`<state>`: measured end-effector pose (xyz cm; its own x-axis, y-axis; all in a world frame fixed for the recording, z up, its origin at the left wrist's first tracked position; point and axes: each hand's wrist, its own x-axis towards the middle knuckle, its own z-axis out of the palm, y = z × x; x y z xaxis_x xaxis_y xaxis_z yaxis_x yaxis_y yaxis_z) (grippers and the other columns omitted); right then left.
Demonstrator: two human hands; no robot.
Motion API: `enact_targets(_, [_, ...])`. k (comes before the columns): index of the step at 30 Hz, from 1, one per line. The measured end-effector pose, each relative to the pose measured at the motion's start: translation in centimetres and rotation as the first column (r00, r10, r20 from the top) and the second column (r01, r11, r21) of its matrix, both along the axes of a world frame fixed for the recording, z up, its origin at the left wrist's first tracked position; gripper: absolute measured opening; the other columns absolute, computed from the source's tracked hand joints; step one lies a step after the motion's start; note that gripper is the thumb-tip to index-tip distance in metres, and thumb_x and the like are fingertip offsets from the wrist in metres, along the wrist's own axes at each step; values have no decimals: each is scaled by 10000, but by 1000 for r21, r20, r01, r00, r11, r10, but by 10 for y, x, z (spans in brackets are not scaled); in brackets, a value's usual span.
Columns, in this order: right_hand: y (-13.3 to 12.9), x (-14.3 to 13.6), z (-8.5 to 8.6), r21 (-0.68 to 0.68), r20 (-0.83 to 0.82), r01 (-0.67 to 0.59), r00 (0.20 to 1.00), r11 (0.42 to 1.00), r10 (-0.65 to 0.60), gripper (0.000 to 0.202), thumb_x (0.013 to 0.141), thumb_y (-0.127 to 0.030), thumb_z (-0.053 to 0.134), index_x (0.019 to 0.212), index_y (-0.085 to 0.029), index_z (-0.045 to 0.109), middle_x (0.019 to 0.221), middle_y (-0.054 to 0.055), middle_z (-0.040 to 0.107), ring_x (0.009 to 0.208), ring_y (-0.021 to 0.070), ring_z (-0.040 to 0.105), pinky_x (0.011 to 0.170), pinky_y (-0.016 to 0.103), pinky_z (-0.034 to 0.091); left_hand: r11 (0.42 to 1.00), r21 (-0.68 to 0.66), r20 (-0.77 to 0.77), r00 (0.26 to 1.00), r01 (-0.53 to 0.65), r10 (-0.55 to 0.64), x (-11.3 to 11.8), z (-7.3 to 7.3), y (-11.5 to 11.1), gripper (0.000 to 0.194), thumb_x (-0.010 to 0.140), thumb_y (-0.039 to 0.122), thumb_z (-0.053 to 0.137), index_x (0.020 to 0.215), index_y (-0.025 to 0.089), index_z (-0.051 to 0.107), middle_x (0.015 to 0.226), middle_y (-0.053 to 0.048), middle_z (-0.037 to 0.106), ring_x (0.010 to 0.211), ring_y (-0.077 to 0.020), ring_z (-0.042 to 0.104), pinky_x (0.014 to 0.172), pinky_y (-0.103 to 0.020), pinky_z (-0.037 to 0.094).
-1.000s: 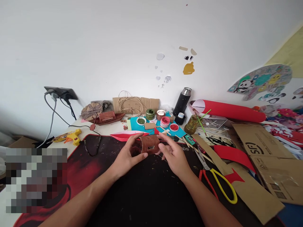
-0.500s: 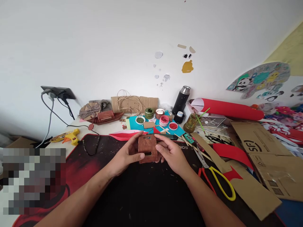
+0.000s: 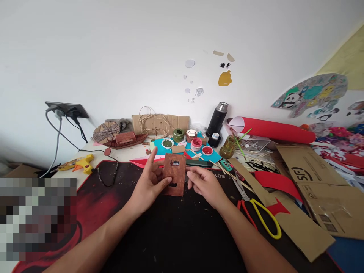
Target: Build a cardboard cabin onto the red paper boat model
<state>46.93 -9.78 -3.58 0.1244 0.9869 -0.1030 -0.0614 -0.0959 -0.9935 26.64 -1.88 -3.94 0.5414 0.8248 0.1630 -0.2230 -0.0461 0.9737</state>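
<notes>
A brown-painted cardboard piece (image 3: 178,175) with two cut-out rectangular holes stands tilted upright above the black desk mat. My left hand (image 3: 150,180) grips its left side, thumb across the front by the lower hole, index finger pointing up and the other fingers partly behind it. Just off the right edge is my right hand (image 3: 204,185), fingers loosely bent and a little apart, with nothing visible in it. Behind the piece lie a pink-and-red paper strip (image 3: 138,162) and a dark green tool (image 3: 199,163), partly covered.
Paint jars (image 3: 178,135) and lids sit on blue paper (image 3: 160,148) at the back. A small brown boat (image 3: 126,139) and a yellow glue gun (image 3: 83,163) are on the left. Scissors (image 3: 265,220), cardboard (image 3: 307,231) and a black flask (image 3: 217,120) are on the right.
The cardboard piece has turned flatter to my view and more upright. My right hand has come off its edge, while my left index finger has lifted away from it.
</notes>
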Motion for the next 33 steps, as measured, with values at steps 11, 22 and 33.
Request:
enact_targets(11, [0,-2,-4,-33,-10,-43,999,999,43,425,924,-555,686,1062,-154,717,874,101,812,556,168,739,447,210,402,928,329,-310,909,-172,278,-6,6,4,425,892,478,774,1253,255,747,1187,-73,779,1111,-282,701,1020,-409,530])
enact_targets(22, [3,-3,-9,44,-1,65,998,997,-65,436,921,-552,709,1110,-159,730,978,158,831,765,269,824,494,246,493,992,-127,-265,962,29,-62,-1,6,0,613,840,681,764,1154,156,801,862,-107,823,573,-184,703,488,-262,506])
enact_targets(33, [1,-13,-10,58,-51,57,997,997,-54,475,933,-574,703,1169,-163,737,973,145,832,720,243,813,502,249,510,988,-132,-180,982,-80,56,5,1,0,484,816,605,835,1005,160,823,910,-111,843,812,-267,800,770,-404,671])
